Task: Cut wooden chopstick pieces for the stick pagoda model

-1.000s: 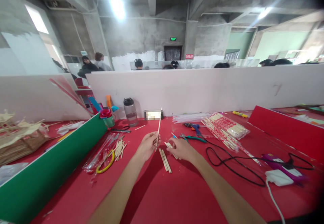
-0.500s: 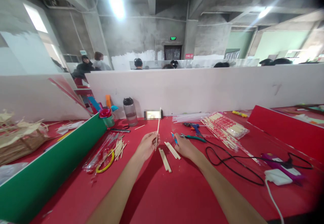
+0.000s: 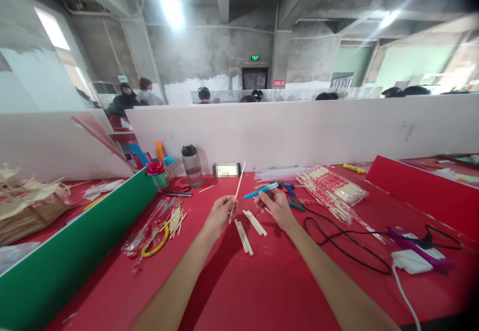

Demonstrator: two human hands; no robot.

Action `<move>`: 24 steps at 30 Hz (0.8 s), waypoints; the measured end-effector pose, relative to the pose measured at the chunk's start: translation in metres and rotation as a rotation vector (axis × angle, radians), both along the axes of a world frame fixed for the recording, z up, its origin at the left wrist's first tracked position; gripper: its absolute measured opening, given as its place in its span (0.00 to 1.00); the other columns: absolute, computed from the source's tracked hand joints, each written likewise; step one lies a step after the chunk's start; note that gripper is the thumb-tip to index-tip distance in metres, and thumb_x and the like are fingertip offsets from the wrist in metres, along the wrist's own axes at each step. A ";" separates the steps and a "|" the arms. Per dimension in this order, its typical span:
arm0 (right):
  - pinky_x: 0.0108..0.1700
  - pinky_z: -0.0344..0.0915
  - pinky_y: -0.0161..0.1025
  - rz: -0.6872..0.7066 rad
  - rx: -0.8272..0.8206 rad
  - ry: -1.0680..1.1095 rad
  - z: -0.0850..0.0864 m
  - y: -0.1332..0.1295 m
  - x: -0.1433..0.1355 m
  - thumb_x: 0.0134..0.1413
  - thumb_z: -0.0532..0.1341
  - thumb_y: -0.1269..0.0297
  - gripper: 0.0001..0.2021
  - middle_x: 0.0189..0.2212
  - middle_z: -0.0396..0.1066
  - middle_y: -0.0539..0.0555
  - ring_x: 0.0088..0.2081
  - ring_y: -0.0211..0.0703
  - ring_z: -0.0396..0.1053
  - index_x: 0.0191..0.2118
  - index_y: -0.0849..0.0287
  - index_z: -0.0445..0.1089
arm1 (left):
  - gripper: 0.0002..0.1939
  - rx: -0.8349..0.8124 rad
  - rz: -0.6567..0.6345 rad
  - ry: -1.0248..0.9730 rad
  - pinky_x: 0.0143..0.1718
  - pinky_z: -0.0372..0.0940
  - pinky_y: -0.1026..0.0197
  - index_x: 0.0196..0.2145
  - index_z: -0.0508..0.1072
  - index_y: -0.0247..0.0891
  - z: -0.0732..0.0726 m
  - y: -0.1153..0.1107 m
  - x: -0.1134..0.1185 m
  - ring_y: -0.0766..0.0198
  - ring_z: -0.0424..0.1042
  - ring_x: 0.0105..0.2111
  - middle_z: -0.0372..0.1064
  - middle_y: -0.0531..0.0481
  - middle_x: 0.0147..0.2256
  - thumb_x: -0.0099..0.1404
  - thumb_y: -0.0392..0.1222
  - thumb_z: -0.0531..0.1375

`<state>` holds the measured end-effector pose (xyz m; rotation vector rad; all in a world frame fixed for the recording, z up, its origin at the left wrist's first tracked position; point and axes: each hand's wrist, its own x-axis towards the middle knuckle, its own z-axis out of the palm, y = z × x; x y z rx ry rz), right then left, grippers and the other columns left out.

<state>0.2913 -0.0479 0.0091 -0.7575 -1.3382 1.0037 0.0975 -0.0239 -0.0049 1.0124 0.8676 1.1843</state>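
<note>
My left hand [image 3: 221, 213] is closed on a thin wooden stick [image 3: 240, 181], which points up and slightly right. In my right hand [image 3: 275, 202] is a blue pen [image 3: 261, 190], lying across the fingers with its tip toward the stick. Two small groups of short sticks rest on the red table below the hands, one group [image 3: 244, 238] nearer me and another [image 3: 255, 223] close to my right hand. A looser pile of short sticks [image 3: 176, 221] lies left of my left hand.
Yellow-handled scissors [image 3: 156, 246], a bottle [image 3: 192, 166] and a green divider [image 3: 86, 221] stand or lie left. On the right are a blue glue gun [image 3: 287, 188], packaged sticks [image 3: 337, 186], a black cable [image 3: 348, 251] and a white plug [image 3: 410, 261].
My right hand has risen slightly and turned, bringing the blue pen up into fuller view. The stick in my left hand now leans further right.
</note>
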 end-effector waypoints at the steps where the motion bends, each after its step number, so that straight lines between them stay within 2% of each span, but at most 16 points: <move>1: 0.24 0.65 0.33 -0.027 0.004 -0.006 -0.002 0.002 0.000 0.55 0.61 0.51 0.16 0.25 0.70 0.51 0.24 0.38 0.67 0.40 0.59 0.69 | 0.14 0.006 0.005 0.009 0.28 0.60 0.69 0.28 0.70 0.34 0.000 0.000 0.000 0.73 0.65 0.23 0.67 0.54 0.25 0.50 0.45 0.68; 4: 0.29 0.68 0.35 -0.048 -0.007 -0.007 -0.004 0.007 0.000 0.54 0.62 0.50 0.17 0.29 0.71 0.52 0.27 0.37 0.68 0.38 0.60 0.70 | 0.14 0.002 0.016 0.012 0.28 0.60 0.69 0.28 0.70 0.35 0.001 -0.001 0.001 0.73 0.64 0.23 0.67 0.54 0.24 0.49 0.45 0.68; 6: 0.31 0.69 0.36 -0.003 -0.044 0.033 -0.004 0.008 -0.001 0.54 0.62 0.50 0.19 0.30 0.72 0.52 0.28 0.39 0.70 0.46 0.58 0.67 | 0.14 0.000 0.020 0.009 0.28 0.59 0.69 0.28 0.70 0.35 0.001 -0.001 0.001 0.72 0.65 0.23 0.67 0.54 0.25 0.49 0.45 0.68; 8: 0.29 0.68 0.36 0.043 -0.088 0.074 -0.003 0.006 -0.002 0.53 0.63 0.52 0.26 0.30 0.73 0.50 0.26 0.39 0.70 0.55 0.55 0.60 | 0.13 0.004 0.016 0.014 0.27 0.59 0.69 0.28 0.70 0.35 0.002 -0.001 0.002 0.72 0.65 0.24 0.67 0.54 0.25 0.49 0.44 0.68; 9: 0.27 0.67 0.35 0.061 -0.109 0.089 -0.003 0.005 -0.003 0.53 0.64 0.53 0.27 0.30 0.74 0.50 0.25 0.38 0.70 0.56 0.54 0.58 | 0.13 0.005 0.013 0.013 0.27 0.59 0.69 0.28 0.70 0.35 0.002 -0.002 0.002 0.72 0.65 0.24 0.67 0.54 0.25 0.50 0.44 0.68; 12: 0.22 0.63 0.32 0.148 -0.162 0.139 -0.004 0.003 -0.003 0.53 0.63 0.52 0.22 0.33 0.74 0.54 0.22 0.36 0.69 0.51 0.56 0.64 | 0.13 -0.004 0.005 -0.004 0.27 0.59 0.69 0.27 0.70 0.34 0.003 -0.003 0.002 0.72 0.64 0.23 0.67 0.54 0.24 0.49 0.44 0.68; 15: 0.22 0.62 0.31 0.221 -0.161 0.218 -0.007 0.003 -0.001 0.50 0.65 0.53 0.20 0.35 0.74 0.55 0.25 0.38 0.70 0.47 0.56 0.68 | 0.14 -0.020 0.003 -0.023 0.28 0.60 0.69 0.27 0.70 0.34 0.002 -0.002 0.002 0.72 0.65 0.23 0.68 0.54 0.25 0.48 0.44 0.69; 17: 0.22 0.60 0.31 0.175 -0.148 0.211 -0.009 0.006 0.001 0.49 0.67 0.54 0.19 0.31 0.73 0.52 0.24 0.36 0.68 0.45 0.56 0.70 | 0.14 -0.027 0.003 -0.034 0.28 0.60 0.69 0.27 0.70 0.34 0.001 -0.002 0.002 0.72 0.65 0.23 0.68 0.54 0.24 0.47 0.44 0.69; 20: 0.21 0.56 0.31 -0.026 -0.134 0.053 -0.014 0.014 0.004 0.51 0.63 0.47 0.18 0.21 0.66 0.48 0.20 0.33 0.60 0.34 0.59 0.72 | 0.15 -0.049 0.022 -0.049 0.28 0.61 0.69 0.28 0.71 0.34 0.000 -0.001 0.002 0.72 0.66 0.24 0.68 0.54 0.25 0.46 0.43 0.70; 22: 0.23 0.58 0.33 -0.144 -0.120 -0.096 -0.019 0.022 0.007 0.54 0.58 0.42 0.23 0.20 0.65 0.49 0.21 0.35 0.61 0.28 0.60 0.69 | 0.15 -0.067 0.038 -0.058 0.29 0.62 0.68 0.28 0.71 0.34 0.000 0.000 0.002 0.72 0.67 0.24 0.69 0.54 0.25 0.46 0.43 0.70; 24: 0.26 0.60 0.35 -0.212 -0.104 -0.191 -0.024 0.028 0.010 0.56 0.53 0.40 0.25 0.21 0.66 0.51 0.23 0.38 0.63 0.27 0.59 0.66 | 0.16 -0.071 0.040 -0.062 0.30 0.62 0.68 0.29 0.71 0.34 0.000 0.000 0.002 0.72 0.67 0.24 0.69 0.54 0.26 0.46 0.43 0.70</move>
